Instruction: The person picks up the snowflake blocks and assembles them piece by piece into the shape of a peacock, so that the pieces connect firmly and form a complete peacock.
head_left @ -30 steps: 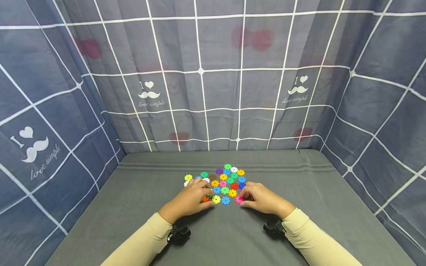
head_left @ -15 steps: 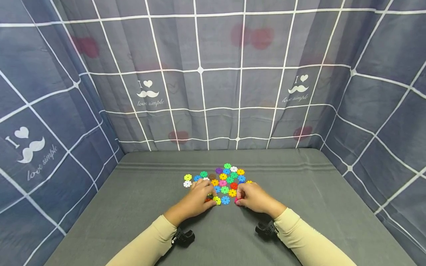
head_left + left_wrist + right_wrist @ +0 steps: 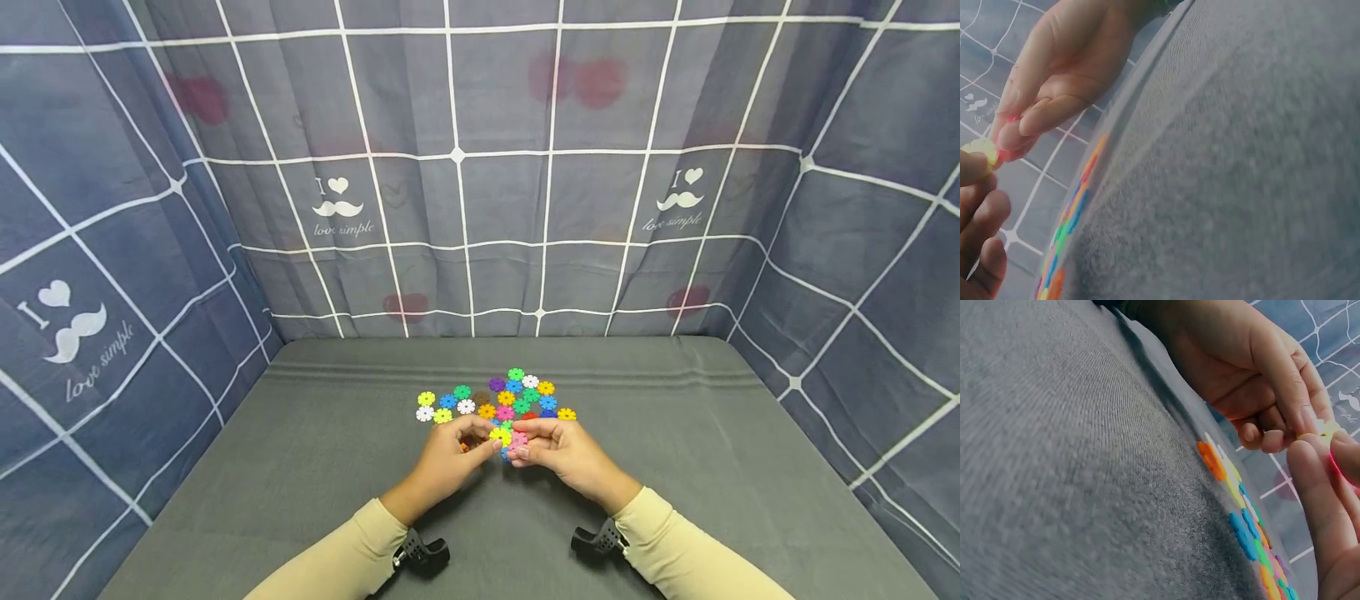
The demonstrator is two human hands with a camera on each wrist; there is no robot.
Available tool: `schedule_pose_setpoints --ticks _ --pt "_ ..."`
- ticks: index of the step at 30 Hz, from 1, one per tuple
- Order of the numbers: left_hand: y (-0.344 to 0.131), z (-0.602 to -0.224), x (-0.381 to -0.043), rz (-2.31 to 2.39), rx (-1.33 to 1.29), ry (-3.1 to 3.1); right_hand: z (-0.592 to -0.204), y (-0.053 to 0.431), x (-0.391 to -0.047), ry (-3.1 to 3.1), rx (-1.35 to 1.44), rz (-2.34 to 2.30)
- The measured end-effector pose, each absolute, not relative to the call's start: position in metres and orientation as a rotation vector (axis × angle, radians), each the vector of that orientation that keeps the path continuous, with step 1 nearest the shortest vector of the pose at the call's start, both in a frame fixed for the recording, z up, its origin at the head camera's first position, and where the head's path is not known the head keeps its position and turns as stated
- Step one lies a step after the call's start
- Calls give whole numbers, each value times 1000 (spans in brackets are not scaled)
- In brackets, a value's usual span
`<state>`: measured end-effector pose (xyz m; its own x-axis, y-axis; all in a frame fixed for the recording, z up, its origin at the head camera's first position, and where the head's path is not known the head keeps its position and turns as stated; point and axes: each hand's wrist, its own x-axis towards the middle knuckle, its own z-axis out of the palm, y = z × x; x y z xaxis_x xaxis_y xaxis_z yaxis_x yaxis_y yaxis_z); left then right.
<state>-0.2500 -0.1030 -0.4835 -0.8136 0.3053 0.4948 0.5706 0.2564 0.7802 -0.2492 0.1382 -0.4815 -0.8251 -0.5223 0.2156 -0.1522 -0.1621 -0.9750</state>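
My left hand (image 3: pixel 442 457) pinches a yellow snowflake disc (image 3: pixel 500 436) between thumb and fingers. Facing it, my right hand (image 3: pixel 576 457) pinches a pink snowflake disc (image 3: pixel 519 438). Both discs are held up over the front of the disc pile, edges overlapping in the head view. In the left wrist view the yellow disc (image 3: pixel 982 150) meets the other hand's fingertips, where only a sliver of pink shows. From the right wrist, the yellow disc (image 3: pixel 1327 429) appears beyond the right thumb and fingers, with the pink disc (image 3: pixel 1337 467) mostly covered by them.
Several loose snowflake discs in many colours, such as a purple disc (image 3: pixel 497 384) and a white disc (image 3: pixel 425 413), lie flat just beyond the hands. They rest on a grey cloth-covered table (image 3: pixel 337 375). A checked curtain (image 3: pixel 495 200) encloses the back and sides.
The right hand has picked up the pink disc and moved left. The left hand has lifted the yellow disc. Both hands have come together, bringing the two discs edge to edge.
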Motion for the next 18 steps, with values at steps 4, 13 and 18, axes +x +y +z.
schedule_pose_setpoints --ticks 4,13,18 --pt "-101 -485 -249 -1641 -759 -2215 -482 140 -250 1820 -714 -2152" --pt "-100 -485 -247 -1544 -872 -2164 -479 136 -248 1831 -694 -2145" --pt "-99 -487 -244 -1463 -922 -2140 -480 136 -242 1790 -636 -2151"
